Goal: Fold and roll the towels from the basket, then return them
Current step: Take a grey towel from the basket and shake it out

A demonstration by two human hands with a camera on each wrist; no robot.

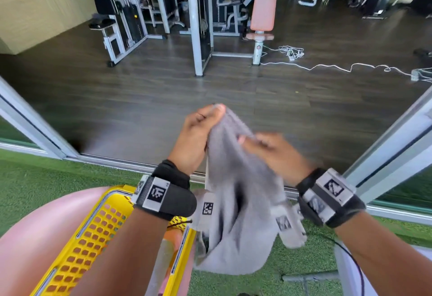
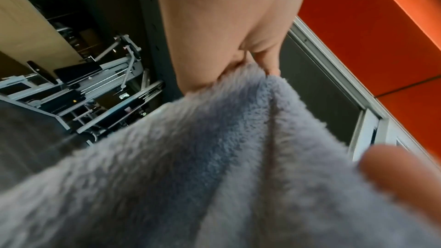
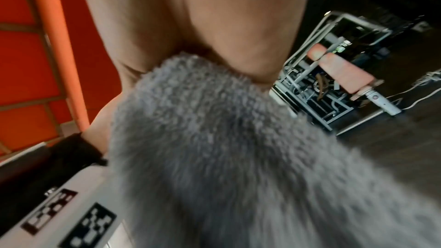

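A fluffy grey towel (image 1: 236,192) hangs in the air in front of me, bunched and drooping. My left hand (image 1: 198,132) pinches its top corner high up. My right hand (image 1: 268,148), blurred, grips the towel's upper edge a little lower and to the right. In the left wrist view the grey towel (image 2: 214,167) fills the lower frame, caught between thumb and fingers (image 2: 267,63). The right wrist view shows the towel (image 3: 214,148) clasped in the palm. A yellow perforated basket (image 1: 93,237) sits below my left forearm, with cloth inside it.
A pink rounded surface (image 1: 35,237) lies left of the basket. Green artificial turf (image 1: 46,178) covers the ground near me, ending at a sliding-door track (image 1: 117,161). Beyond it lies dark floor with gym machines (image 1: 201,15), an orange bench (image 1: 264,3) and white cables (image 1: 327,66).
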